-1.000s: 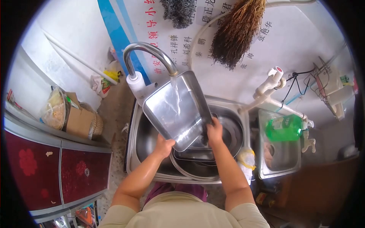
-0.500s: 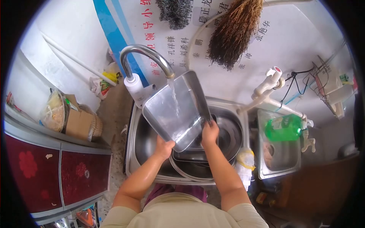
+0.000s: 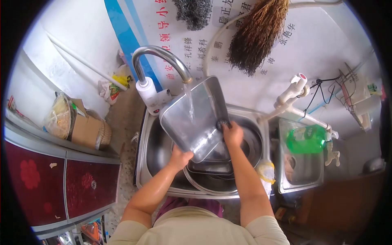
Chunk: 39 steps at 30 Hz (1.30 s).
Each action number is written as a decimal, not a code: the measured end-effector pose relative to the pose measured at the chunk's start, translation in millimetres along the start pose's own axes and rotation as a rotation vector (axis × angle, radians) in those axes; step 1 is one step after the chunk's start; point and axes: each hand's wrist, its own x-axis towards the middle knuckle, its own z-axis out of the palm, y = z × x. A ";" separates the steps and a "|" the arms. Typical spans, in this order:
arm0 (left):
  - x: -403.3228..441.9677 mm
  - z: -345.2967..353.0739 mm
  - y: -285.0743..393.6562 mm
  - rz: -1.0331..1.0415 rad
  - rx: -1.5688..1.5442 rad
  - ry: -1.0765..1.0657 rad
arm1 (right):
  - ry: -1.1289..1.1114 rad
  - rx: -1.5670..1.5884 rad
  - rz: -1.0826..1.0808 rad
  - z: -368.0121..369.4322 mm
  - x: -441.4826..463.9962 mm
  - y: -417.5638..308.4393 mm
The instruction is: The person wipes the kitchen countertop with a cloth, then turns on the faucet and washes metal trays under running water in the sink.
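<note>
Under the running chrome faucet (image 3: 161, 53), a rectangular metal tray (image 3: 190, 118) is held tilted, and water pours onto its inner face. My left hand (image 3: 179, 158) grips the tray's lower left corner, thumb over the rim. At the tray's right side wall, my right hand (image 3: 233, 134) is closed round a dark steel wool scrubber (image 3: 222, 123) pressed against the metal. Below the tray, another dark metal tray (image 3: 210, 167) and round pans (image 3: 204, 185) lie in the sink (image 3: 155, 151), partly hidden.
A small basin (image 3: 302, 179) with a green bottle (image 3: 306, 139) stands at the right, beside a white pipe tap (image 3: 292, 92). A broom-like brush (image 3: 259, 41) and steel wool (image 3: 193, 14) hang on the wall. Left stands a red cabinet (image 3: 53, 183) with a cardboard box (image 3: 85, 132).
My right hand has moved up along the tray's right wall, and the scrubber shows more plainly. The tray stays under the stream in my left hand; the whole view has shifted slightly.
</note>
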 end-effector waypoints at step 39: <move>11.5 17.2 17.1 -0.416 -0.709 -0.005 | -0.319 0.181 -0.063 -14.3 -5.3 16.3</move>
